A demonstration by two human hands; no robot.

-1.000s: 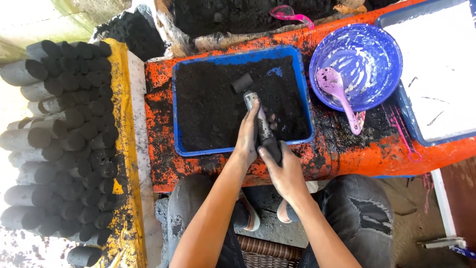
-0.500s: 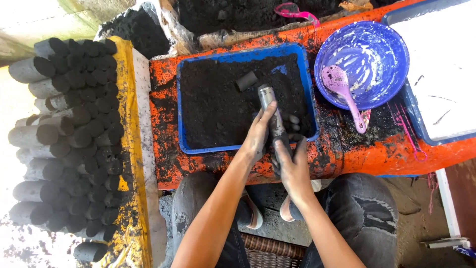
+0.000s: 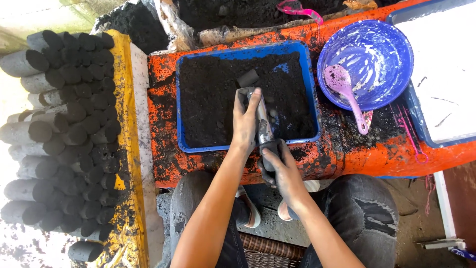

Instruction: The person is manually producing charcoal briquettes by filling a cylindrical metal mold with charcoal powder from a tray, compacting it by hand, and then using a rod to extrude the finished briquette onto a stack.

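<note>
A blue tray (image 3: 182,124) full of black powder sits on an orange table. Over its near edge I hold a metal tube press (image 3: 263,126). My left hand (image 3: 245,124) wraps the tube's upper end, fingers reaching toward its mouth. My right hand (image 3: 280,171) grips the dark lower end near the tray's rim. A short black cylinder (image 3: 247,78) lies on the powder just beyond the tube's mouth. Both hands are smeared with black dust.
Several black cylinders are stacked on a yellow board (image 3: 126,149) at the left. A blue bowl (image 3: 382,49) with a pink spoon (image 3: 347,89) stands at the right, beside a blue-rimmed white tray (image 3: 446,74). My knees (image 3: 357,213) are under the table edge.
The view has shifted a little. The tube has tilted more upright over the tray edge, and my left hand has slid up toward its mouth. The black cylinder stays on the powder.
</note>
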